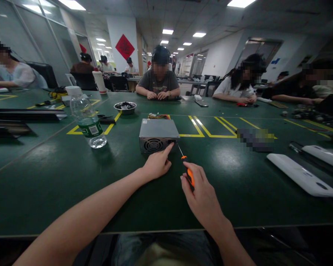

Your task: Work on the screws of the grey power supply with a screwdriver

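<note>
A grey computer power supply (pixel 158 129) stands on the green table, its fan grille facing me and a bundle of coloured wires behind it. My left hand (pixel 158 163) reaches to its front face. The index finger is stretched out and touches the right part of that face by the socket, while the other fingers are partly curled with nothing visible in them. In my right hand (pixel 199 184) is a screwdriver (pixel 189 173) with an orange and black handle. Its thin shaft points up and left, the tip at the power supply's right front edge; exact contact is too small to tell.
Left of the power supply stands a clear water bottle (pixel 88 120). Behind it is a metal bowl (pixel 125 107) holding small parts. Long dark panels (pixel 27 115) lie far left. A white casing (pixel 301 174) lies at right. Another person (pixel 158 79) sits opposite.
</note>
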Action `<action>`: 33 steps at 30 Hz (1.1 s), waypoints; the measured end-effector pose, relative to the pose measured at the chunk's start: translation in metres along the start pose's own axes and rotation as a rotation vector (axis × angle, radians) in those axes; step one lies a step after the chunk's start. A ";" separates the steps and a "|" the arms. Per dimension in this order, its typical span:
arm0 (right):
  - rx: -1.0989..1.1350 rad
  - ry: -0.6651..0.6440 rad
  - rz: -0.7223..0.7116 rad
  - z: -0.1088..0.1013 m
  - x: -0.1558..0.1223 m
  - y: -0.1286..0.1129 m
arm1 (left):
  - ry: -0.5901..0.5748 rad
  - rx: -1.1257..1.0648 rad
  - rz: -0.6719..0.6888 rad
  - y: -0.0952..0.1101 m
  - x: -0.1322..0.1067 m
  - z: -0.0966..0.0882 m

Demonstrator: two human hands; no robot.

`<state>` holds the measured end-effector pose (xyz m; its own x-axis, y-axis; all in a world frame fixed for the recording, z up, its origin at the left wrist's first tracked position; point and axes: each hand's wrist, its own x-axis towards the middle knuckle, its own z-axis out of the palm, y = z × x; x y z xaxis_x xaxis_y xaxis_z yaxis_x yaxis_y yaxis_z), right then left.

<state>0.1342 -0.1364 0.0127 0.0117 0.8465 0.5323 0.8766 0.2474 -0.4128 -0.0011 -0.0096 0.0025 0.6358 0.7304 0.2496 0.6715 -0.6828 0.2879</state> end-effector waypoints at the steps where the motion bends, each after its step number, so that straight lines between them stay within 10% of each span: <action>1: 0.002 -0.001 0.003 0.001 0.000 -0.001 | 0.001 0.003 0.000 0.000 0.000 0.000; 33: 0.107 -0.036 0.233 0.003 -0.005 0.007 | -0.018 0.095 0.022 0.001 0.001 0.005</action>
<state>0.1387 -0.1378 0.0047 0.1883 0.9024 0.3876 0.7964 0.0906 -0.5980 0.0016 -0.0095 -0.0018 0.6567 0.7157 0.2376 0.6900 -0.6974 0.1936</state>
